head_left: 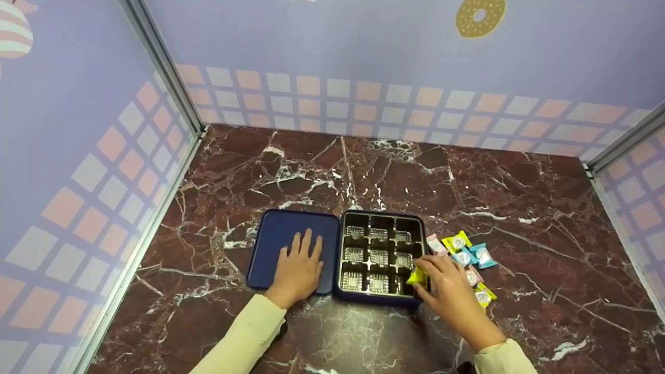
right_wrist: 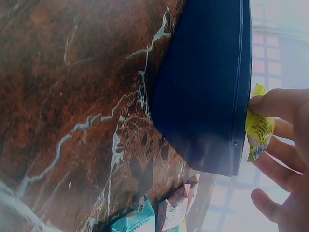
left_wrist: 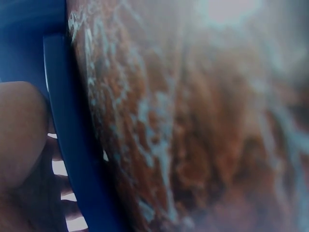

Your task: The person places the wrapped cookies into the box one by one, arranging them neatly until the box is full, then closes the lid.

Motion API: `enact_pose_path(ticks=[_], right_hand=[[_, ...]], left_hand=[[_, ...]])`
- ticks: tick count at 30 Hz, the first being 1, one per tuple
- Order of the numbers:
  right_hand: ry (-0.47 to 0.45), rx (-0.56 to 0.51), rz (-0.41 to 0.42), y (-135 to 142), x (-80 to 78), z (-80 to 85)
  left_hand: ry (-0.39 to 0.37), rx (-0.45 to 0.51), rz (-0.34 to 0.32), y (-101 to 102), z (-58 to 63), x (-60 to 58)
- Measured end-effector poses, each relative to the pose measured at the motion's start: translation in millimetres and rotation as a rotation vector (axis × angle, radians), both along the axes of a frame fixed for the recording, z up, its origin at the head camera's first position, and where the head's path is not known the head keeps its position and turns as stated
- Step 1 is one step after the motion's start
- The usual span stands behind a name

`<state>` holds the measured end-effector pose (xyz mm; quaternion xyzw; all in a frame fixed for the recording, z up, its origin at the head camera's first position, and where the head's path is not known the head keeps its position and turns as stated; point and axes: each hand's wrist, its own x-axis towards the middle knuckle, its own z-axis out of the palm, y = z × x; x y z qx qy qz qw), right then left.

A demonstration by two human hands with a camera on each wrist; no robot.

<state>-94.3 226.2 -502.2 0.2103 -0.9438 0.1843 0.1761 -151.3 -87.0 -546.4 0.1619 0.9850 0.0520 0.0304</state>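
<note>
A dark blue tin (head_left: 382, 300) lies with its hinged lid (head_left: 270, 249) folded out flat to the left. Inside it sits a plastic insert (head_left: 382, 243) divided into several square compartments. My left hand (head_left: 297, 265) rests on the lid with its fingers spread. At the near right corner of the tin, my right hand (head_left: 448, 288) pinches a yellow wrapped candy (head_left: 417, 276) between thumb and fingers, over the near right compartment. In the right wrist view the yellow candy (right_wrist: 259, 128) is at the tin's rim.
Right of the tin lies a loose group of wrapped candies: yellow (head_left: 458, 242), blue (head_left: 483, 255) and pink (head_left: 436, 244), partly hidden by the right hand. The marble-patterned table (head_left: 530, 234) is bounded by patterned panels (head_left: 363, 52) at the back and sides.
</note>
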Motion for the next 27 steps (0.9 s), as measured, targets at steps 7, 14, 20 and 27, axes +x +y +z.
enact_pose_path(ticks=[7, 14, 20, 27], right_hand=[[0.043, 0.019, 0.034, -1.7, -1.1, -2.2], [0.064, 0.022, 0.052, -2.6, -1.1, -4.0], [0.086, 0.008, 0.071, -2.5, -1.5, -7.7], [0.085, 0.0, 0.07, -2.3, -1.6, -9.2]], left_hand=[[0.008, -0.006, -0.003, -0.4, -0.1, 0.4], [-0.001, -0.001, 0.004, 0.2, -1.2, -0.3], [0.001, 0.005, 0.007, 0.5, -1.4, -0.5], [-0.006, -0.009, 0.006, 0.3, -1.1, -0.8]])
